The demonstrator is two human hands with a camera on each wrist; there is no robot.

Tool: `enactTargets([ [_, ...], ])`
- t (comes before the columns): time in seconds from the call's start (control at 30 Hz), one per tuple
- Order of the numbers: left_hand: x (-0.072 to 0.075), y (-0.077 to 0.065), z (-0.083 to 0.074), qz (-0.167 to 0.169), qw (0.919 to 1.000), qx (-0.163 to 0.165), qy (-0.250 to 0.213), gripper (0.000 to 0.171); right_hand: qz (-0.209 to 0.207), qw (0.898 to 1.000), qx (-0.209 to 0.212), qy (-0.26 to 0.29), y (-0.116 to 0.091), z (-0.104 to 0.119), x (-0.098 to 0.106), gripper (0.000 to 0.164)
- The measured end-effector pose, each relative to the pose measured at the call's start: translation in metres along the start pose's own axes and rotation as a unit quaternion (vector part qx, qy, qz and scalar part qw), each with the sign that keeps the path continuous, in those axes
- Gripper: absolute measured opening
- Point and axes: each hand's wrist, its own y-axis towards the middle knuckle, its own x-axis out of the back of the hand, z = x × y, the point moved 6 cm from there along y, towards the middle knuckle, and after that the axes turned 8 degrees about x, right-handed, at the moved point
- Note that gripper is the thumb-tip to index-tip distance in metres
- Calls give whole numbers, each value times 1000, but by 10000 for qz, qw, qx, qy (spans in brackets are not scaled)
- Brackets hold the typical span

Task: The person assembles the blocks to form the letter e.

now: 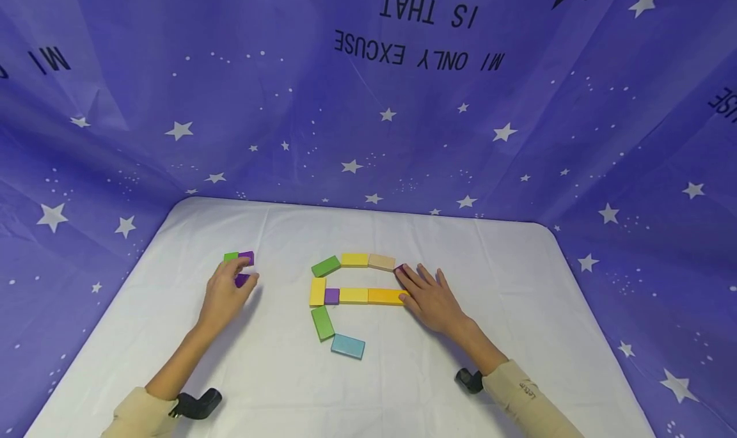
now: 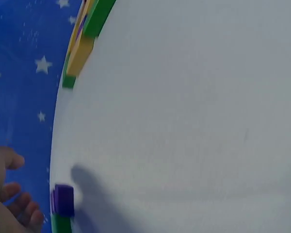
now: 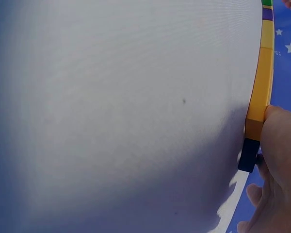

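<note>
My left hand (image 1: 223,295) hovers by a small group of blocks at the left. Its thumb and forefinger stand apart, with nothing between them in the left wrist view. Two purple blocks (image 1: 246,258) and a green block (image 1: 231,256) lie there, partly covered by the hand. At the right end of the block outline my right hand (image 1: 433,302) lies with fingers extended. Its fingertips touch a dark purple block (image 1: 399,268), mostly hidden under them, which follows a tan block (image 1: 382,262). The thumb is at the end of the long orange block (image 1: 387,297).
The outline also has a yellow block (image 1: 354,260), an upright-lying yellow block (image 1: 318,291), a small purple block (image 1: 331,296) and a green block (image 1: 323,323). A blue block (image 1: 348,346) forms its near end. A starry purple curtain (image 1: 322,105) surrounds the white table (image 1: 276,387).
</note>
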Motion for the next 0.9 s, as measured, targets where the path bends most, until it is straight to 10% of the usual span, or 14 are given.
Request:
enactTargets([
  [0.3,16,22,55,-415,9895,1372,200,57,-18,10000,-33,31,-1,1,2,57],
  [0.9,27,29,62,-255,9880,1216,921,48,22,10000,-75,-8,-1,-2,-1,57],
])
